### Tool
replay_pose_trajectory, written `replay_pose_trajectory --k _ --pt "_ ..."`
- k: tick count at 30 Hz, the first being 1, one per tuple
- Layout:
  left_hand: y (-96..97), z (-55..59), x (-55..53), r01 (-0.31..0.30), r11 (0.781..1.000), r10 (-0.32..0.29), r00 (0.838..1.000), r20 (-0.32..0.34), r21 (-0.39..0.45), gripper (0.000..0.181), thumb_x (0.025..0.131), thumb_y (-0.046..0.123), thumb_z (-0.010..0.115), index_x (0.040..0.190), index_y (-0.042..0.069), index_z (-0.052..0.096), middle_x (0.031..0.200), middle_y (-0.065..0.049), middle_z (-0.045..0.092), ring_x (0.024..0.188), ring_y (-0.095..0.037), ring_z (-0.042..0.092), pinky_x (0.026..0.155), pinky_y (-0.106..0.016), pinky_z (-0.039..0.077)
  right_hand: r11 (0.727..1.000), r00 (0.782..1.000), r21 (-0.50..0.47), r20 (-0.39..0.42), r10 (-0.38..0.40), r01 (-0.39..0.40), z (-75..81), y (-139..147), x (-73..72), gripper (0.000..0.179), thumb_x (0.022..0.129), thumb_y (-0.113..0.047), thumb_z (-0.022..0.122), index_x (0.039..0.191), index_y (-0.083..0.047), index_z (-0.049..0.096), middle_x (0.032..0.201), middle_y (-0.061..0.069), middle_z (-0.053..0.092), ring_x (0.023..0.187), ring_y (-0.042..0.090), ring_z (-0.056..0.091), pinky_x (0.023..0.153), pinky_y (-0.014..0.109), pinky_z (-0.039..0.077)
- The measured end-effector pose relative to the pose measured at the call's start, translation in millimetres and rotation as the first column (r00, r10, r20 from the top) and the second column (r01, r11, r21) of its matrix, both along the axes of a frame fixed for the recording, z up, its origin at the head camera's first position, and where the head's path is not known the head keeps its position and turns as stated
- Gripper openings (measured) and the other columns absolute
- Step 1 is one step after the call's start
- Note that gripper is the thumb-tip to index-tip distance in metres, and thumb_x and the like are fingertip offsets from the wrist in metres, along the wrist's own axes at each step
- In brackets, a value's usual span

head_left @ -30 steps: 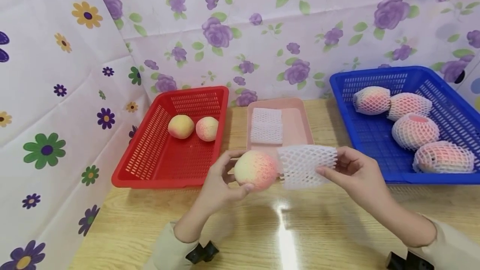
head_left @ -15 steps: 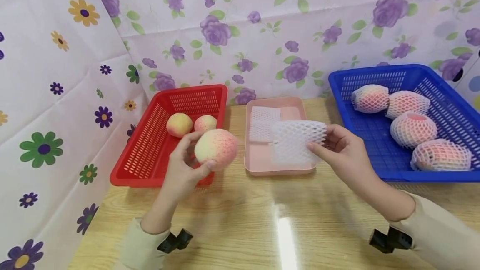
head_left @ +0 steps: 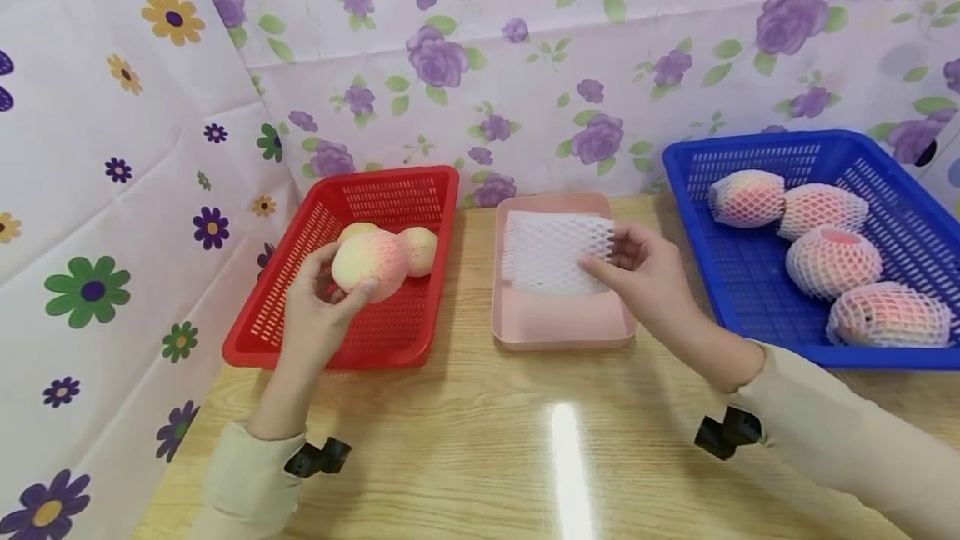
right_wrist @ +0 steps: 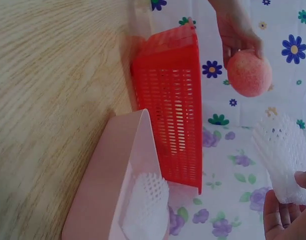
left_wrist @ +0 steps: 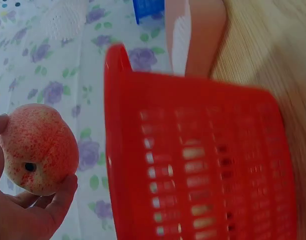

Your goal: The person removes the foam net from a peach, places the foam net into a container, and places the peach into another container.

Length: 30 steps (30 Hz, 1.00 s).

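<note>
left hand (head_left: 318,307): fingers curled round bare peach (head_left: 370,262), held over red basket (head_left: 300,348), just above two bare peaches (head_left: 420,248) lying inside; looks like bare fruit collects there.
right hand (head_left: 637,273): pinches foam net (head_left: 555,252) by its edge, low over pink tray (head_left: 558,332); another net (right_wrist: 145,207) lies in it.
blue basket (head_left: 750,290): four netted peaches (head_left: 828,261), well apart from the bare ones.

A bare peach (head_left: 371,263), pale yellow speckled with red, is hovering above the red basket (head_left: 300,340), gripped from below by the left hand (head_left: 315,311). A white foam net sleeve (head_left: 553,253), empty and flattened, is hanging over the pink tray (head_left: 562,327), pinched by the right hand (head_left: 645,282).
</note>
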<state>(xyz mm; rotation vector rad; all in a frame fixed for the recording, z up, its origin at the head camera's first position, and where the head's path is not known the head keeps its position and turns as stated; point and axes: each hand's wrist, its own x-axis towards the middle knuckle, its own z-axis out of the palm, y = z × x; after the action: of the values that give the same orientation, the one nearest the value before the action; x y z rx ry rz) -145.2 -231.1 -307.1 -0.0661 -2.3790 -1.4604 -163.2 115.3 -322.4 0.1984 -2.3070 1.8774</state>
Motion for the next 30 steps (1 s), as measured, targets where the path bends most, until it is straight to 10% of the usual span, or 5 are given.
replay_pose_trajectory --k 17,30 --pt "-47.7 -6.0 -37.4 -0.065 0.972 0.1 0.984 0.147 -0.227 0.065 0.086 0.023 0.07 0.138 -0.002 0.039 0.132 -0.019 0.047 0.111 -0.031 0.048 0.088 -0.031 0.047 0.996 0.983 -0.089 0.186 -0.009 0.026 -23.7 -21 -40.4 0.024 0.085 -0.009 0.07 0.098 -0.005 0.05 0.085 -0.006 0.055 0.079 0.002 0.054 0.065 0.012 0.05" --pt "-73.8 -19.5 -52.2 0.006 0.928 0.086 0.969 0.231 -0.372 0.067 0.085 0.024 0.072 0.134 -0.008 0.039 0.125 -0.026 0.047 0.101 -0.034 0.044 0.08 -0.038 0.043 0.995 0.94 0.096 0.34 -0.018 -0.016 -62.6 -36 -47.3 0.035 0.086 -0.013 0.069 0.112 0.005 0.053 0.102 0.011 0.059 0.088 0.012 0.054 0.066 0.011 0.047"
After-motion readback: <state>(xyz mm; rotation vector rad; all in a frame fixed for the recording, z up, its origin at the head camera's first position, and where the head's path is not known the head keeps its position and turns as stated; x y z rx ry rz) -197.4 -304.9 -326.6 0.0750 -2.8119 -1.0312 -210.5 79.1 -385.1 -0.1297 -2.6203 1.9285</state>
